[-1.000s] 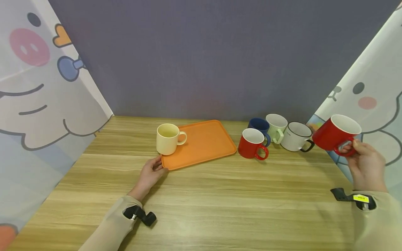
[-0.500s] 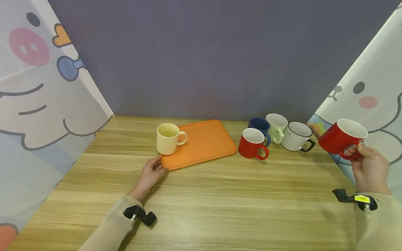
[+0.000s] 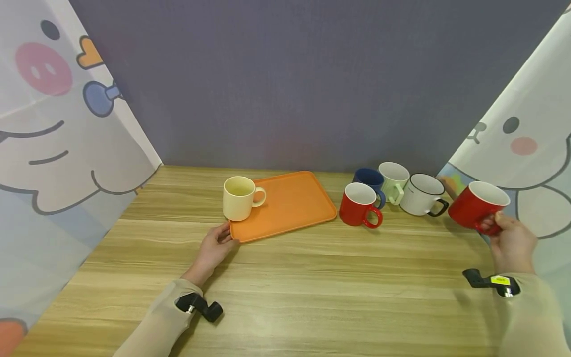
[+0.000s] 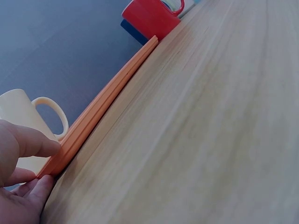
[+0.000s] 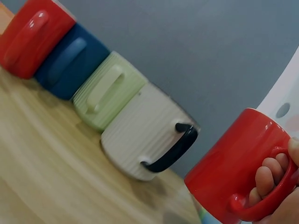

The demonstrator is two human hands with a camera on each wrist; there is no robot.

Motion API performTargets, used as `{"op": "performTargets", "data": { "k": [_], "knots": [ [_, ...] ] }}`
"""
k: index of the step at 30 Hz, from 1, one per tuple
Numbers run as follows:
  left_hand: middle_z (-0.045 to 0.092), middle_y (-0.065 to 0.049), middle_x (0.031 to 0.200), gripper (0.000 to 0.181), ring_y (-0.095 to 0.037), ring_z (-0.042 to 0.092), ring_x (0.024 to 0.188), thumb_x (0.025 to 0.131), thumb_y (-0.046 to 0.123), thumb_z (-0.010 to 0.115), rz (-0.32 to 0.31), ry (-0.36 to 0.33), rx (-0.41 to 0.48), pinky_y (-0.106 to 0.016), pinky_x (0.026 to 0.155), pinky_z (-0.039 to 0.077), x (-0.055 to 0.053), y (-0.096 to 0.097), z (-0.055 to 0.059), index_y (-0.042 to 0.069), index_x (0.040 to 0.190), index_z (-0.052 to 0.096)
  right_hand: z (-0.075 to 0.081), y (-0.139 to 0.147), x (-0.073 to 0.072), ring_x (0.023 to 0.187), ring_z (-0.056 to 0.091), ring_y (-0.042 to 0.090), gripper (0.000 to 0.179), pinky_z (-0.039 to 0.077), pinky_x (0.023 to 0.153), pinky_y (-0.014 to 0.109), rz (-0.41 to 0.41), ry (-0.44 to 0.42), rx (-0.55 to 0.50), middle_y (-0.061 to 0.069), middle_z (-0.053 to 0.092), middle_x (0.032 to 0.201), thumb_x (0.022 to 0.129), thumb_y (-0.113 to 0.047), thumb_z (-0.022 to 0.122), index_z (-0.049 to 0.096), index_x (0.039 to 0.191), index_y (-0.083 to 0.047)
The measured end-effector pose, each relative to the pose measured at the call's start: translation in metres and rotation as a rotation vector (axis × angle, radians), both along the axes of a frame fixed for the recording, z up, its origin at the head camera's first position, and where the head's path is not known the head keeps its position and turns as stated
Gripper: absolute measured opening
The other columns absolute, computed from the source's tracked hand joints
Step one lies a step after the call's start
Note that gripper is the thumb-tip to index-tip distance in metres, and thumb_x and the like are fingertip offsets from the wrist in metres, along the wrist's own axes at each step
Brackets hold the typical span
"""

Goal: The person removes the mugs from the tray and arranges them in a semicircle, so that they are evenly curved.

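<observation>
Right hand (image 3: 513, 244) clamped round the handle of the tilted red mug (image 3: 470, 206), just beside the white mug (image 3: 415, 199); hand cut off in the right wrist view. Left hand (image 3: 215, 248) pinches a corner of the orange tray (image 3: 290, 203), partly covered by the yellow mug (image 3: 236, 202). Blue mug (image 3: 368, 176) partly hidden behind the standing red mug (image 3: 354, 209).
</observation>
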State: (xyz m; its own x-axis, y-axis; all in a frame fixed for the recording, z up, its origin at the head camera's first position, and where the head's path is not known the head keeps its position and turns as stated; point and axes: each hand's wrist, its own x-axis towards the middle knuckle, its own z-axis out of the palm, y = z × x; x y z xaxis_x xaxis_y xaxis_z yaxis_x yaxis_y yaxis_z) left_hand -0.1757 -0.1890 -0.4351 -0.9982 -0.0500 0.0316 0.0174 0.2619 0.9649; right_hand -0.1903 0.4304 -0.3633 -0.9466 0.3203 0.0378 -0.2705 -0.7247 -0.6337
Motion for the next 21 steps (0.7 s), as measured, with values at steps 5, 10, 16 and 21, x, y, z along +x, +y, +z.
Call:
{"op": "performTargets", "data": {
  "k": [5, 10, 16, 21],
  "knots": [
    [0.041, -0.025, 0.127, 0.061, -0.036, 0.047, 0.117, 0.081, -0.003, 0.063, -0.001, 0.008, 0.000, -0.022, 0.090, 0.046, -0.001, 0.000, 0.000, -0.008, 0.135, 0.036, -0.008, -0.001, 0.000, 0.050, 0.058, 0.025, 0.024, 0.053, 0.049, 0.030, -0.019, -0.053, 0.057, 0.016, 0.060, 0.063, 0.093, 0.003, 0.044, 0.059, 0.075, 0.008],
    [0.042, -0.026, 0.126, 0.061, -0.036, 0.048, 0.115, 0.080, -0.006, 0.063, 0.001, 0.014, 0.016, -0.022, 0.088, 0.047, -0.002, 0.000, -0.001, -0.010, 0.134, 0.036, -0.017, -0.004, -0.001, 0.049, 0.058, 0.024, 0.026, 0.053, 0.049, 0.028, -0.003, -0.065, 0.086, 0.014, 0.060, 0.063, 0.093, 0.003, 0.043, 0.062, 0.076, 0.007],
    [0.040, -0.026, 0.125, 0.061, -0.037, 0.048, 0.115, 0.079, -0.006, 0.063, 0.006, 0.013, 0.008, -0.024, 0.089, 0.047, -0.003, 0.000, 0.000, -0.010, 0.134, 0.036, -0.023, -0.011, -0.001, 0.049, 0.058, 0.023, 0.022, 0.054, 0.049, 0.028, -0.022, -0.077, 0.078, 0.015, 0.060, 0.064, 0.092, 0.004, 0.046, 0.061, 0.076, 0.006],
    [0.042, -0.025, 0.126, 0.061, -0.035, 0.047, 0.116, 0.080, -0.003, 0.063, 0.012, -0.004, -0.011, -0.024, 0.090, 0.047, -0.002, 0.000, -0.001, -0.008, 0.135, 0.037, -0.023, -0.016, -0.002, 0.050, 0.058, 0.022, 0.021, 0.053, 0.049, 0.027, -0.035, -0.088, 0.106, 0.013, 0.060, 0.063, 0.091, 0.002, 0.049, 0.062, 0.075, 0.006]
  ]
}}
